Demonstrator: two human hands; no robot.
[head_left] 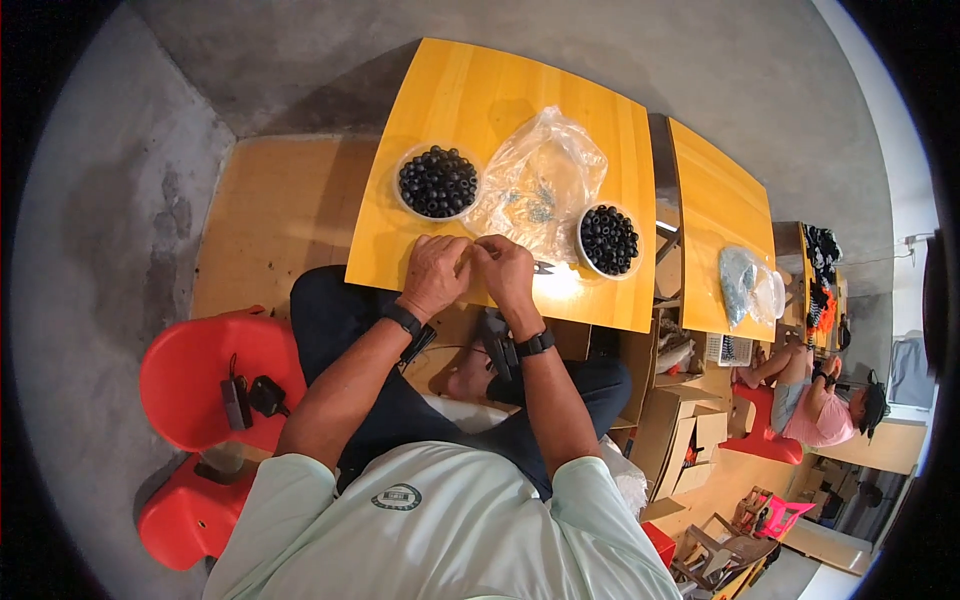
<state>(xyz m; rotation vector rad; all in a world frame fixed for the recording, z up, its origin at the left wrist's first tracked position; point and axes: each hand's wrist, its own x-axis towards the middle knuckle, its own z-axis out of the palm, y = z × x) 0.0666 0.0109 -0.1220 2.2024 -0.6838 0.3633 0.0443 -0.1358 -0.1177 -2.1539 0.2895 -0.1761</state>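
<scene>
My left hand (437,272) and my right hand (506,273) meet at the near edge of the yellow table (460,90). Their fingers are pinched together, and whatever they hold is too small or hidden to make out. Beyond the left hand stands a round clear tub (401,196) full of black beads (438,182). A second tub (592,266) of black beads (609,240) is to the right of my right hand. Between the tubs lies a crumpled clear plastic bag (570,160) with small bluish-green pieces. Dark tool jaws (543,268) show beside my right hand.
Another yellow table (715,190) stands to the right, bearing a plastic bag (740,280). Cardboard boxes (672,440) sit below it. Red chairs (165,380) are at my left, one with black devices on it. At far right a person (815,415) in pink sits.
</scene>
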